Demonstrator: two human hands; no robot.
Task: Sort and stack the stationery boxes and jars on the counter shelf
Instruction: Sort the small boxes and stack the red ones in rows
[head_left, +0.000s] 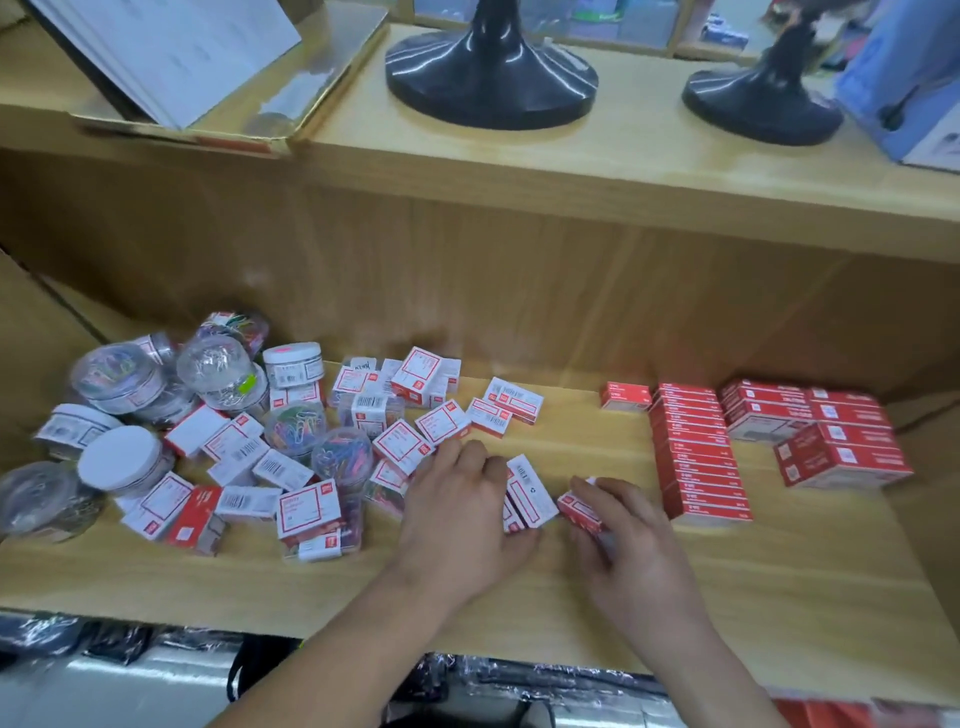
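Several small red-and-white stationery boxes (405, 441) lie scattered over the left half of the wooden counter shelf (571, 597). Clear round jars (223, 371) of paper clips cluster at the far left. My left hand (457, 514) grips a white box with a red frame (530, 491) in the middle of the shelf. Just to the right, my right hand (628, 540) holds a small red box (579, 512) by its end. The two boxes nearly touch. Red boxes stand stacked in a neat row (696, 452) to the right, with a second stack (831, 441) beyond.
An upper shelf (623, 156) overhangs the back, carrying two black round stands (488, 78), an open book in a cardboard tray (171, 57) and a blue box (904, 78). Bagged goods lie below the counter's front edge.
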